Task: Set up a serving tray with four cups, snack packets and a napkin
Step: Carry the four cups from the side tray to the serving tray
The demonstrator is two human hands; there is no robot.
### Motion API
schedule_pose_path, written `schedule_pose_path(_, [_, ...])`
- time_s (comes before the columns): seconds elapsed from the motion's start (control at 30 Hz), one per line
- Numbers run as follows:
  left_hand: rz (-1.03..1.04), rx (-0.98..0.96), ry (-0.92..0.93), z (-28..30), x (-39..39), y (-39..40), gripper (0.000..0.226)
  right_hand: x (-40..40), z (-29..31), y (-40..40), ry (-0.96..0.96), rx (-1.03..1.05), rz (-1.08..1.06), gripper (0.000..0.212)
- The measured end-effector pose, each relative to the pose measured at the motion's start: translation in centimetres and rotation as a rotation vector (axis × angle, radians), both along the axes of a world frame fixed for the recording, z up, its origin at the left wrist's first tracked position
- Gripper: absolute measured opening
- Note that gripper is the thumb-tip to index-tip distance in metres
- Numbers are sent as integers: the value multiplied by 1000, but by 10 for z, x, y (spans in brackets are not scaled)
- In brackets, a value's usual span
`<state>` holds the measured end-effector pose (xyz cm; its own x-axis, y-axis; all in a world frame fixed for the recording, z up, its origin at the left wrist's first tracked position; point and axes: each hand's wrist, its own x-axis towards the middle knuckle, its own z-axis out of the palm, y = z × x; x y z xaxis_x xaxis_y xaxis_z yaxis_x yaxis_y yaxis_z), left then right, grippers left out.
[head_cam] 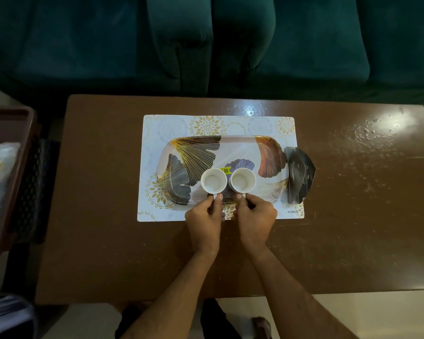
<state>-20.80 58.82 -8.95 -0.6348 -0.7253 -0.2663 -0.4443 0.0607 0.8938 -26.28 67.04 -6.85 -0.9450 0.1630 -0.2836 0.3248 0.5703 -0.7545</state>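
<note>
A serving tray [240, 148] printed with ginkgo leaves lies on a patterned placemat [152, 133] in the middle of the brown table. Two white cups stand side by side over the tray's near half. My left hand [203, 216] pinches the handle of the left cup [213, 180]. My right hand [255, 216] pinches the handle of the right cup [242, 180]. Both cups are empty and upright. A dark folded napkin holder [300, 174] stands at the tray's right end. No snack packets are on the tray.
A brown crate [15, 167] at the left edge holds plastic-wrapped items. A dark green sofa [206, 45] runs along the far side of the table [353, 216]. My legs and a shoe show below the near table edge.
</note>
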Motion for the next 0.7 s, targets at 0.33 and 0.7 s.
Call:
schedule_pose_path(0.33, [-21,28,-20,3,0,-5,33,3,0,0,-21,5,-4,18])
schedule_pose_path(0.7, [-6,-113,-91,29,22,-26,31,25,30,-17,291,217,-102,31])
